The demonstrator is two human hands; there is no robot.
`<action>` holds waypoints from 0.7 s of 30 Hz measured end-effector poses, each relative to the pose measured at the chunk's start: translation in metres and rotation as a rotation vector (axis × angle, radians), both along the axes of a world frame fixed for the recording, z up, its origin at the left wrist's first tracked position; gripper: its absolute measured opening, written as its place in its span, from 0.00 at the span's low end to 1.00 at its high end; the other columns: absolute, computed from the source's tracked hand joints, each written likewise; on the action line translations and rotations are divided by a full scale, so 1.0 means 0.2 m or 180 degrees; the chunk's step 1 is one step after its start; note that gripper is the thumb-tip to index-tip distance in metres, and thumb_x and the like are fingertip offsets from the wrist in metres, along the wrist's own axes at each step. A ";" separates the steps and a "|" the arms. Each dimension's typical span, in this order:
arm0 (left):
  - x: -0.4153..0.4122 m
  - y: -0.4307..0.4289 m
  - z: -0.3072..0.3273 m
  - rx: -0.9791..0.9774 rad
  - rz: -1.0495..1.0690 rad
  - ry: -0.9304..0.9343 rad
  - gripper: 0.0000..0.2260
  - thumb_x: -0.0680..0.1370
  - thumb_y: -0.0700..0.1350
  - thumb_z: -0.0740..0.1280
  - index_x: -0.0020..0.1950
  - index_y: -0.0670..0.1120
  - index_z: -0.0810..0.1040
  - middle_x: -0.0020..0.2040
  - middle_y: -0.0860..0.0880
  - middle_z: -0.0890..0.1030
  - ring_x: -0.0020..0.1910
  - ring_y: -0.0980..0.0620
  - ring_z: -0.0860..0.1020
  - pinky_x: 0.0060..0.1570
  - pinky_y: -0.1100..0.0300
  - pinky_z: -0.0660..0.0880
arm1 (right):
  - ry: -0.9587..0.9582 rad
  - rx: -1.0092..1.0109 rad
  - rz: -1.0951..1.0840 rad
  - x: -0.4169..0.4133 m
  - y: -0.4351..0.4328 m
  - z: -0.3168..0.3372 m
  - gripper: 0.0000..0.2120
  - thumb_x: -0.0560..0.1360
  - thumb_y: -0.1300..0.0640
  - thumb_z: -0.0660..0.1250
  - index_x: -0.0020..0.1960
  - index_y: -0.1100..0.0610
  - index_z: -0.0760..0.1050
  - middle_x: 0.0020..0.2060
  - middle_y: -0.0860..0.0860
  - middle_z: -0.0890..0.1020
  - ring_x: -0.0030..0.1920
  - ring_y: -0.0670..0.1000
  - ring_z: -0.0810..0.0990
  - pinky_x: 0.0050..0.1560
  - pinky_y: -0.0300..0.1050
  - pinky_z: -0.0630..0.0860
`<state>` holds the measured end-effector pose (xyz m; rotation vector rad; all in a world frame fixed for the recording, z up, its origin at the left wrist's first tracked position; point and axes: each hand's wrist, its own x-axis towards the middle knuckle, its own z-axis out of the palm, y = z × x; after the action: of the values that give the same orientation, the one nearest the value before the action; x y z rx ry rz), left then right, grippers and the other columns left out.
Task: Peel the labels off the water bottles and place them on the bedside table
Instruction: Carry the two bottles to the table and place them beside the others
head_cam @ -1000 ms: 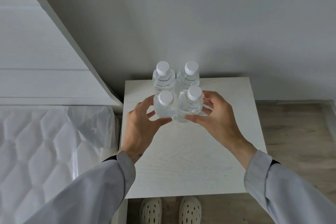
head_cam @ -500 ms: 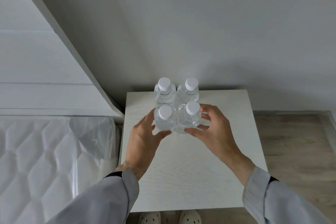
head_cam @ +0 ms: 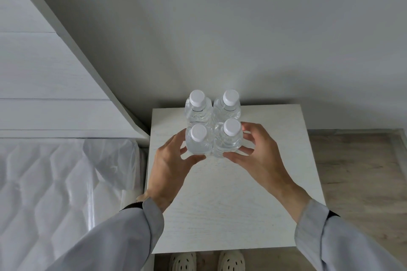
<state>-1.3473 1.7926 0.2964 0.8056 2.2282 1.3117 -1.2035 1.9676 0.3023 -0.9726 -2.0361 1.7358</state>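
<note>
Several clear water bottles with white caps stand upright in a tight square cluster at the back of the white bedside table (head_cam: pixel 231 204). No labels show on them. My left hand (head_cam: pixel 169 167) cups the near left bottle (head_cam: pixel 198 141), thumb in front and fingers at its left side. My right hand (head_cam: pixel 259 156) wraps the near right bottle (head_cam: pixel 229 138) the same way. The far left bottle (head_cam: pixel 197 105) and the far right bottle (head_cam: pixel 229 103) stand just behind, touching them.
A grey wall rises right behind the table. A white headboard (head_cam: pixel 44 83) and a plastic-wrapped mattress (head_cam: pixel 55 193) lie to the left, close against the table's edge. Wooden floor (head_cam: pixel 356 171) lies to the right. My shoes (head_cam: pixel 207 260) show under the table's front edge.
The view has tilted up, so table and bottles sit lower in the frame. The bottles now stand further back on the table, closer to the wall, with both hands still around the near pair.
</note>
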 end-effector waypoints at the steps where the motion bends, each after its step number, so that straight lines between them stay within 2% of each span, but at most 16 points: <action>1: 0.00 0.00 0.00 -0.0012 -0.0014 0.0023 0.28 0.72 0.43 0.83 0.71 0.52 0.80 0.62 0.59 0.85 0.62 0.61 0.82 0.64 0.71 0.76 | -0.0017 -0.0006 0.0011 0.00 0.00 0.00 0.32 0.67 0.60 0.85 0.67 0.50 0.75 0.66 0.44 0.78 0.67 0.44 0.80 0.59 0.34 0.80; 4: 0.00 0.00 0.01 -0.0046 -0.0049 0.0082 0.29 0.73 0.44 0.82 0.72 0.52 0.79 0.63 0.58 0.85 0.63 0.62 0.82 0.65 0.72 0.75 | -0.0082 -0.0089 -0.0013 0.00 -0.01 0.00 0.32 0.68 0.59 0.85 0.66 0.49 0.73 0.66 0.42 0.77 0.68 0.43 0.79 0.58 0.29 0.78; 9: 0.01 0.01 0.02 -0.0037 -0.0001 0.0075 0.28 0.73 0.42 0.82 0.71 0.52 0.79 0.62 0.59 0.85 0.61 0.67 0.80 0.62 0.77 0.72 | -0.0143 -0.0031 0.0012 0.00 0.00 0.02 0.34 0.66 0.58 0.86 0.65 0.49 0.73 0.65 0.43 0.77 0.67 0.41 0.79 0.56 0.28 0.78; 12: 0.00 0.01 0.01 -0.0029 -0.0009 0.0096 0.28 0.73 0.42 0.82 0.70 0.51 0.80 0.61 0.59 0.85 0.61 0.66 0.81 0.62 0.76 0.73 | -0.0137 -0.0020 0.0009 -0.01 0.00 0.03 0.32 0.65 0.57 0.86 0.62 0.49 0.74 0.63 0.43 0.79 0.65 0.42 0.80 0.55 0.28 0.78; 16: -0.02 0.00 0.00 -0.0022 -0.0092 0.0208 0.28 0.72 0.42 0.83 0.70 0.50 0.80 0.60 0.58 0.85 0.60 0.63 0.81 0.62 0.73 0.75 | -0.0097 -0.0149 0.0040 -0.01 0.01 0.03 0.30 0.65 0.58 0.86 0.61 0.49 0.75 0.63 0.44 0.81 0.65 0.43 0.81 0.59 0.34 0.80; 21: -0.03 0.00 0.00 -0.0037 -0.0186 0.0322 0.29 0.72 0.44 0.83 0.72 0.49 0.78 0.62 0.56 0.85 0.60 0.64 0.81 0.63 0.72 0.76 | -0.0135 -0.0173 0.0083 -0.01 0.02 0.03 0.31 0.65 0.57 0.86 0.62 0.49 0.75 0.64 0.44 0.81 0.66 0.44 0.81 0.58 0.32 0.80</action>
<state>-1.3523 1.7916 0.2966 0.9449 2.2697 1.2553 -1.2055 1.9706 0.3085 -1.0119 -2.0462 1.8077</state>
